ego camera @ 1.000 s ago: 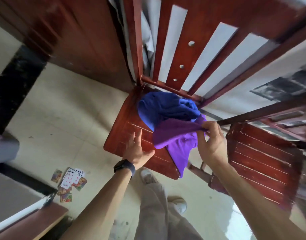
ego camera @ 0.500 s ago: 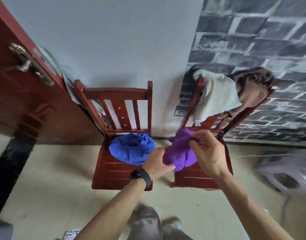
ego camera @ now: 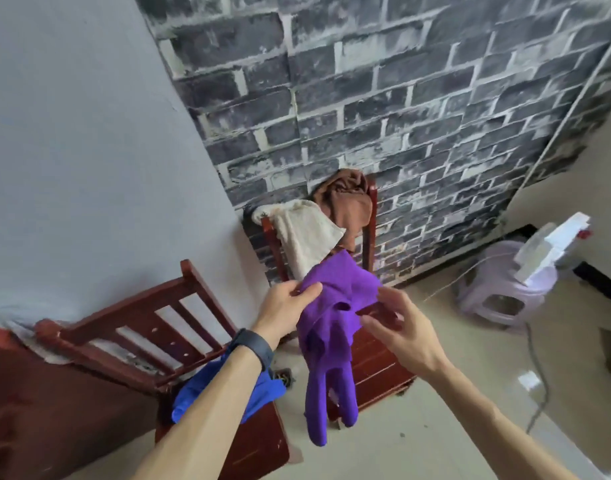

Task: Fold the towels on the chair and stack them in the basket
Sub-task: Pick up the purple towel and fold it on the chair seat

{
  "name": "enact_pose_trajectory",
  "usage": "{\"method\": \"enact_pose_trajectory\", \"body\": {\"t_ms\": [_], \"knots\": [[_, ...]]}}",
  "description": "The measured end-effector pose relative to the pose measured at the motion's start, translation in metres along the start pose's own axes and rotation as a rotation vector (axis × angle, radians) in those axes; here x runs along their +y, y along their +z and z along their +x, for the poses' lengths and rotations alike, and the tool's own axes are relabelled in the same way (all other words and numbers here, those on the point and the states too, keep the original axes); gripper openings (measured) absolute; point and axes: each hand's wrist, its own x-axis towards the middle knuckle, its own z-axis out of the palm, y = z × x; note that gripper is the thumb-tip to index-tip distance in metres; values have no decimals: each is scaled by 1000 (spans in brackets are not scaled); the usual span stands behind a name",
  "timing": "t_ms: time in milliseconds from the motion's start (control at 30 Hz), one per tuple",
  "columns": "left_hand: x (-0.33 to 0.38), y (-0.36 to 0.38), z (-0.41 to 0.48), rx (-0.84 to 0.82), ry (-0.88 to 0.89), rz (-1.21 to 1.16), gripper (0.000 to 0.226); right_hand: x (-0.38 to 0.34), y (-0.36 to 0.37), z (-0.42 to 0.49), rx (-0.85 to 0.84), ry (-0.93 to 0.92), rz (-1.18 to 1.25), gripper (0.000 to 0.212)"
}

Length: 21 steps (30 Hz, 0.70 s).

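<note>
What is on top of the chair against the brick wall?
A cream towel and a brown towel drape over the chair back. The purple towel, pinched by the left hand, covers the lower back and part of the seat; anything there is hidden.

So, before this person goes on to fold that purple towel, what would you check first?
1. Left hand holds the purple towel: ok, it pinches the top edge.
2. Right hand holds it too: cannot tell; its fingers curl beside the edge, and the grip is unclear.
3. Towel spread out for folding: not ok, it hangs bunched in twisted strands.
4. Basket within sight: not ok, none shows in this view.
5. Other towels folded: not ok. The blue towel lies crumpled on the near chair. The white towel and brown towel hang over the back of the far chair.
</note>
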Motion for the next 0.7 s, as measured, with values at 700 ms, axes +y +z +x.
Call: {"method": "enact_pose_trajectory", "body": {"t_ms": [700], "knots": [[53,39,18,-154,-36,-294,63,-23,4,30,189,-117,-130,17]]}}
